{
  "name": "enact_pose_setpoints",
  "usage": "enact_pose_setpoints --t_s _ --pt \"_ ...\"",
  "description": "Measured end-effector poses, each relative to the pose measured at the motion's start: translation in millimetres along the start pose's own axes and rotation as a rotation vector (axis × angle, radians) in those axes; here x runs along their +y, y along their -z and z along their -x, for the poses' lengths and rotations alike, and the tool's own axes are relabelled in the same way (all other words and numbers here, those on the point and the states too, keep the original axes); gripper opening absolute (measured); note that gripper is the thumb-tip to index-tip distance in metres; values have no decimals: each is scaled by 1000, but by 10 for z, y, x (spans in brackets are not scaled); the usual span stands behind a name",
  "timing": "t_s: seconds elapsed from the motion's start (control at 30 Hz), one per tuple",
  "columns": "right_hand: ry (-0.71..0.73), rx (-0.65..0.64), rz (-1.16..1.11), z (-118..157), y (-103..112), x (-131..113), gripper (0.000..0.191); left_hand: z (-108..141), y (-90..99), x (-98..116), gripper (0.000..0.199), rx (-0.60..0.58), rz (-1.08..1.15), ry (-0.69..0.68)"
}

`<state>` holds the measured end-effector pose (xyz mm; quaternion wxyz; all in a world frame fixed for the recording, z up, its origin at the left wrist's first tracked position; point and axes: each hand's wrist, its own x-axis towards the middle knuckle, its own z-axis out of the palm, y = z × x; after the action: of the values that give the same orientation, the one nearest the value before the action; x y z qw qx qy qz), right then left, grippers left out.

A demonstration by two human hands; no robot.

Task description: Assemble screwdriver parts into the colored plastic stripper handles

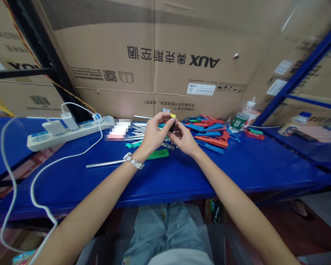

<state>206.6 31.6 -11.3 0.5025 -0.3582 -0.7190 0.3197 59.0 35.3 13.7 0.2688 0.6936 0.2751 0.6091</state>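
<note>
Above the middle of the blue table, my left hand (156,129) is closed around a small black object with a yellow end (172,124), which looks like a short tool handle. Close against it, my right hand (185,139) has its thumb and fingers pinched together; whatever lies between them is mostly hidden. Small metal pieces (168,145) show just under the fingers. A green plastic strip (159,154) lies below my left hand, and a metal rod (106,164) extends to its left. Behind the left hand are several more metal rods (138,129).
Blue and orange plastic parts (213,138) are heaped right of my hands, beside a clear bottle with a green label (239,119). At left, a white power strip (57,135) trails white cables (68,157) over the table edge. A large cardboard box (160,33) stands behind.
</note>
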Motion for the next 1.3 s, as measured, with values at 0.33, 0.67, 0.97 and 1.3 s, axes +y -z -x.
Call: enact_pose_setpoints --t_s 0.33,0.67,0.97,1.3 --pt "19 131 182 2 -93 43 41 1 -114 43 30 153 -53 23" --pt "-74 -160 -84 32 11 -61 46 -15 85 21 33 -164 39 29" --pt "24 73 87 52 -164 26 42 36 -135 111 35 166 -1 33" --pt "-3 11 4 -23 -35 -13 45 -12 -24 110 37 -31 -52 -14"
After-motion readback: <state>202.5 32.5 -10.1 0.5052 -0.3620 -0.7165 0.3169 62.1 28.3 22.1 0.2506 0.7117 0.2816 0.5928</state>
